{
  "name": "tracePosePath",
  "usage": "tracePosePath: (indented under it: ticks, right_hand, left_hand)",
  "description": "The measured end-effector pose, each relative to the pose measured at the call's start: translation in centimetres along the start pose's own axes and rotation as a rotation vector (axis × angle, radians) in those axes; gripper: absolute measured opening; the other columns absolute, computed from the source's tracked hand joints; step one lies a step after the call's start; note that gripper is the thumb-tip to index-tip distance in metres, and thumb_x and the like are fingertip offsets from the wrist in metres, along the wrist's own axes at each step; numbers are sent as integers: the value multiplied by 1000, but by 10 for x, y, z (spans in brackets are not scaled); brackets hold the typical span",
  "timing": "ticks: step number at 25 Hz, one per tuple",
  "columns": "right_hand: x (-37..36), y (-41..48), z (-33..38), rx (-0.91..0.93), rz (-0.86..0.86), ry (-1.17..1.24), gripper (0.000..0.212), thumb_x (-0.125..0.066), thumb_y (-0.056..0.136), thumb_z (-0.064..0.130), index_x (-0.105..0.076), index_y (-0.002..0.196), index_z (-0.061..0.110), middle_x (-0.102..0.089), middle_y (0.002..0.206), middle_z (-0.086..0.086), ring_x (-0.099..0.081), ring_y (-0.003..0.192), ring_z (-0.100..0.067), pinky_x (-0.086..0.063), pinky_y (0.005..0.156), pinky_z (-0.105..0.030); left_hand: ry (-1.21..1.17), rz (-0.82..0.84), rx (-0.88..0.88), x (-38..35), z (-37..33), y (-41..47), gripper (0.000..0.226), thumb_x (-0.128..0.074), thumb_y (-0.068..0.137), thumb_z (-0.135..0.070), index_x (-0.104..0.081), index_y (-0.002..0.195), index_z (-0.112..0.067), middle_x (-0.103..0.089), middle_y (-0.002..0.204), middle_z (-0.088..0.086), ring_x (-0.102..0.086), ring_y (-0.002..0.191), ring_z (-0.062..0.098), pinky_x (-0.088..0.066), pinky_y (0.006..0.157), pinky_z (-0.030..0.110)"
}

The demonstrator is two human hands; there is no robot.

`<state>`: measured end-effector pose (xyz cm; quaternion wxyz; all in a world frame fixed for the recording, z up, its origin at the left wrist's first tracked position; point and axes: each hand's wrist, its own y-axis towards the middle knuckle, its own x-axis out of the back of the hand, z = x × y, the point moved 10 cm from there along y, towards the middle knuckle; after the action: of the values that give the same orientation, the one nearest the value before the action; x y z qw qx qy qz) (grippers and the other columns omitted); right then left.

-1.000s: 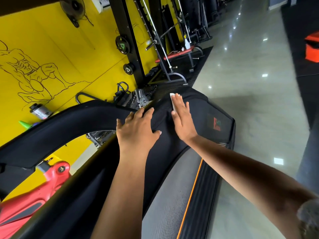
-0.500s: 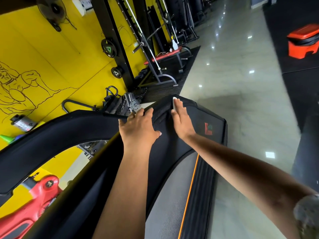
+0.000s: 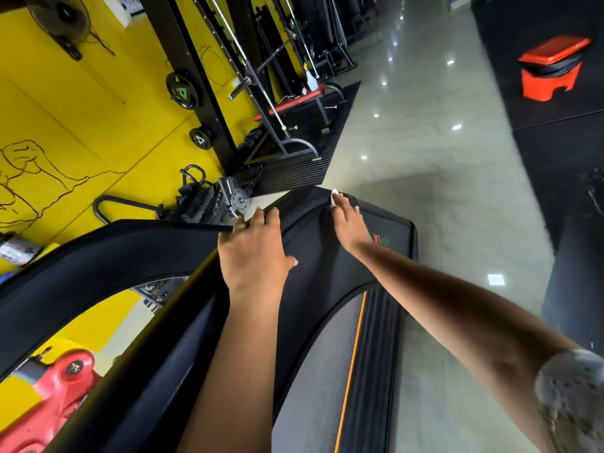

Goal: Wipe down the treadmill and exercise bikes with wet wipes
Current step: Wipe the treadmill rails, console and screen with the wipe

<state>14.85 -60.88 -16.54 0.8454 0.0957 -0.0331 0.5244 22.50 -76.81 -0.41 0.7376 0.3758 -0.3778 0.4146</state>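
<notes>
Pressing down with flat, straight fingers, the right hand [image 3: 348, 220] pins a white wet wipe [image 3: 334, 196] against the black motor cover at the front of the treadmill [image 3: 327, 276], close to the cover's far edge; only a small corner of the wipe shows past the fingertips. The left hand [image 3: 255, 250] rests palm-down on the same cover where it meets the curved black side rail [image 3: 98, 256], fingers extended and slightly spread, thumb out to the side, holding nothing. Nearer the camera lies the grey belt [image 3: 322, 371], bordered on its right by an orange stripe. A red machine [image 3: 55, 387] sits low on the left beneath the rail, in front of the yellow wall [image 3: 81, 109]. Across the glossy floor [image 3: 425, 158], an orange box [image 3: 552, 71] stands on dark matting.
</notes>
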Motion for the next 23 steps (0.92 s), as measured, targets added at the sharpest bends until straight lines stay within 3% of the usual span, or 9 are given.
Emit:
tracePosePath:
  ticks: [5, 6, 10, 15, 20, 23]
  right_hand:
    - [-12, -47, 37, 443, -59, 40, 54, -30, 96, 28, -39, 144, 6, -37, 151, -12, -25, 144, -20, -6, 120, -27]
    - [-10, -41, 30, 425, -47, 36, 54, -30, 95, 28, -39, 144, 7, -38, 150, -11, -25, 144, -20, -7, 120, -28]
    - [7, 9, -22, 55, -50, 19, 46, -36, 102, 24, -36, 147, 17, -38, 151, -7, -24, 144, -31, -18, 115, -31]
    - [11, 39, -65, -263, 38, 82, 53, -34, 102, 41, -28, 151, 20, -37, 152, -7, -31, 141, -28, -22, 113, -33]
    - [10, 26, -56, -245, -169, 266, 44, -39, 102, 31, -42, 144, 21, -46, 146, -3, -39, 136, -22, -26, 111, -26]
    - [11, 5, -31, -117, -268, 270, 37, -43, 101, 23, -53, 136, 19, -55, 138, -1, -46, 130, -17, -26, 99, -10]
  left_hand:
    - [4, -61, -2, 0, -3, 2, 96, -73, 77, -58, -23, 153, -27, -31, 158, -6, -36, 142, 25, -39, 107, 41]
    - [0, -64, 0, -1, -4, 2, 97, -73, 77, -58, -23, 153, -27, -31, 158, -5, -35, 142, 26, -38, 108, 41]
    - [8, -73, -2, -2, -4, 2, 96, -72, 78, -59, -21, 153, -27, -29, 159, -6, -33, 144, 26, -36, 110, 40]
    - [11, -75, -7, -4, -4, 2, 96, -71, 79, -59, -20, 154, -27, -28, 159, -8, -31, 145, 25, -35, 111, 39]
    - [19, -84, -15, -3, -5, 3, 97, -72, 77, -59, -22, 153, -25, -33, 157, -7, -35, 143, 26, -38, 109, 40]
    - [23, -65, -17, -4, -5, 3, 96, -71, 78, -58, -23, 153, -24, -33, 157, -6, -34, 143, 28, -37, 109, 40]
